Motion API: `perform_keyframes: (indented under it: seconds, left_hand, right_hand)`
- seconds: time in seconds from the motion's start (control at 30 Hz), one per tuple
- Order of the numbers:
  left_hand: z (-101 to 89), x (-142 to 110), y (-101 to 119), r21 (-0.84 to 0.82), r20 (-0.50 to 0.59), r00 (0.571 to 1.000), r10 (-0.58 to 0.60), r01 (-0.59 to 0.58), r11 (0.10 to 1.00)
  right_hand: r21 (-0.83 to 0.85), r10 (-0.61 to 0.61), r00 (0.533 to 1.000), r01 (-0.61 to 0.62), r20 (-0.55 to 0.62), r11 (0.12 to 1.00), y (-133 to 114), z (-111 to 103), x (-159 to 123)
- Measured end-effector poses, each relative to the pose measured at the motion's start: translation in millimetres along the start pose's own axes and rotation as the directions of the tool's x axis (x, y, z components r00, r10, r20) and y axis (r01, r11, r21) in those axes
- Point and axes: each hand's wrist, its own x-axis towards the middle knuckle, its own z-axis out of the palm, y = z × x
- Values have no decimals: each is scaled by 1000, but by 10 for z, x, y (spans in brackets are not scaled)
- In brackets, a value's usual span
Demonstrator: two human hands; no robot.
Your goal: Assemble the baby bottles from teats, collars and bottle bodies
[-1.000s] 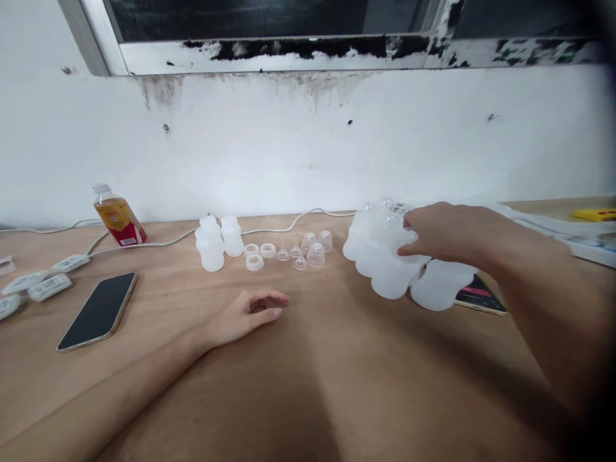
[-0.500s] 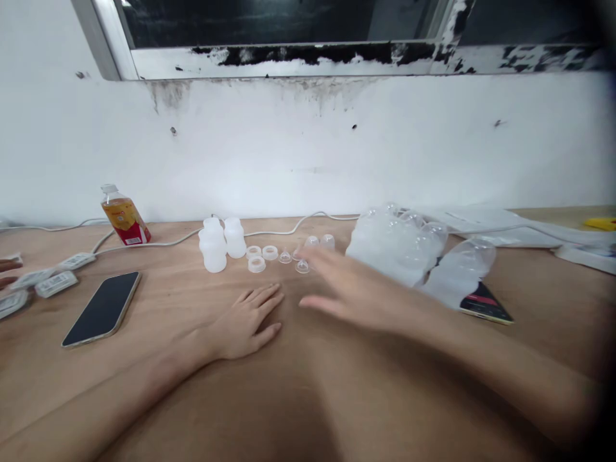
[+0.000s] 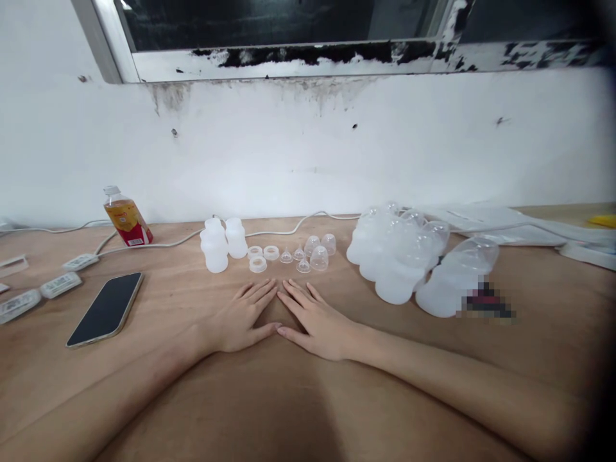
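Observation:
My left hand (image 3: 245, 317) lies flat on the wooden table, fingers stretched out and holding nothing. Beside it rests my right hand (image 3: 315, 321), also flat and open; the thumbs and index fingertips of both hands meet or nearly meet. Just beyond the fingers are three white ring collars (image 3: 258, 264), three clear bottle nipples (image 3: 303, 265) and three clear dome caps (image 3: 319, 258). Behind on the left stand three white baby bottle bodies (image 3: 216, 255) without tops. A cluster of several capped baby bottles (image 3: 394, 282) stands to the right.
A phone (image 3: 104, 311) lies at left, near white labelled packets (image 3: 61, 285) and a drink bottle (image 3: 128, 218). A white cable (image 3: 283, 233) runs along the wall. Plastic bags (image 3: 491, 221) lie at back right; a pixelated dark item (image 3: 488, 301) is by the capped bottles.
My right hand has come down and back from above the dome caps to lie flat beside my left. At the far left, another person's fingers have left the view.

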Motion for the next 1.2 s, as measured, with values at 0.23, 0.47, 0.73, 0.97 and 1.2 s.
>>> perform_keyframes:
  seconds: [0.23,0.47,0.73,0.97,1.2]
  left_hand:
    - [1,-13,2,10,-6,1000,2,-2,1000]
    - [-24,72,-49,48,-79,997,15,-12,999]
    - [0,96,-169,20,-323,941,-97,109,994]
    - [80,127,-271,116,-276,952,-132,170,979]
    - [5,96,-175,96,-290,957,28,0,995]
  right_hand:
    - [6,-12,1000,12,-28,1000,21,33,-8]
    - [-64,-18,993,11,-114,998,49,20,41]
    - [-66,210,940,-236,-270,970,264,-38,207]
    - [191,468,828,-428,-309,883,494,-41,318]
    - [343,455,843,-353,-286,870,551,-65,360]
